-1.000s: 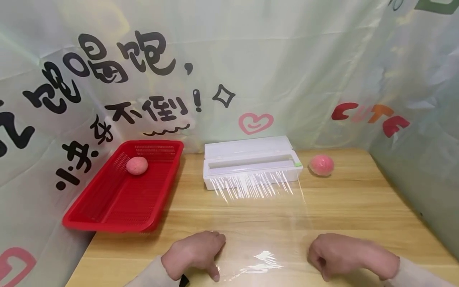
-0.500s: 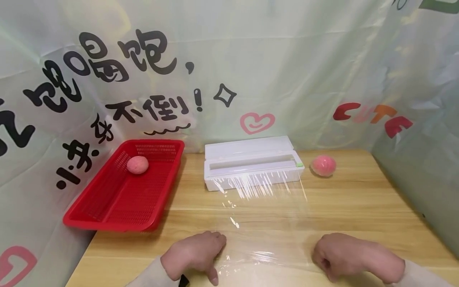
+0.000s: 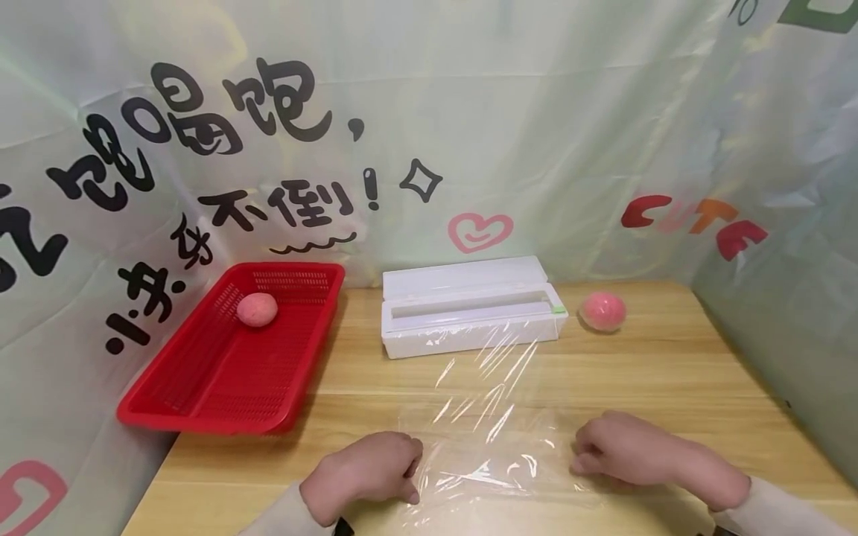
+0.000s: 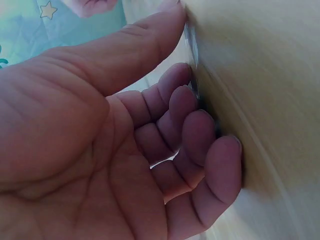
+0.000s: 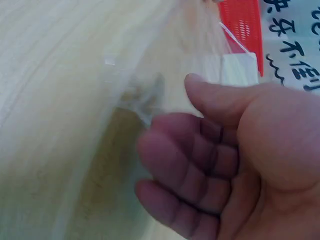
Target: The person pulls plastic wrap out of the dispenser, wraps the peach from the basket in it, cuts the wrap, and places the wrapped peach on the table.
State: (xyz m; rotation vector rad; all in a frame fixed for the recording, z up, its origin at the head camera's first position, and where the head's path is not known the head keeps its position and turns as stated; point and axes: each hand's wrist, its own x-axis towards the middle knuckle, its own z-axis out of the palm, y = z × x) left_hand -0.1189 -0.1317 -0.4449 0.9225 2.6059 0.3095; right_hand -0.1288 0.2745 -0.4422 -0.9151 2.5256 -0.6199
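A sheet of clear plastic wrap runs from the white wrap box toward the front of the table, creased and shiny near the hands. My left hand rests at its left edge. In the left wrist view the bent fingertips touch the tabletop, and the thumb stands apart from them. My right hand hovers by the wrap's right edge. Its fingers are loosely curled with the thumb apart, and the wrap shows just beyond them; whether they touch it I cannot tell.
A red plastic basket holding a pink peach-like ball stands at the left. Another pink round fruit, shiny as if wrapped, sits right of the box. A printed cloth hangs behind the wooden table.
My right hand has risen and moved slightly forward, its fingers loosening. The wrap's creases have shifted from the box edge into long diagonal folds. My left thumb has moved a little inward.
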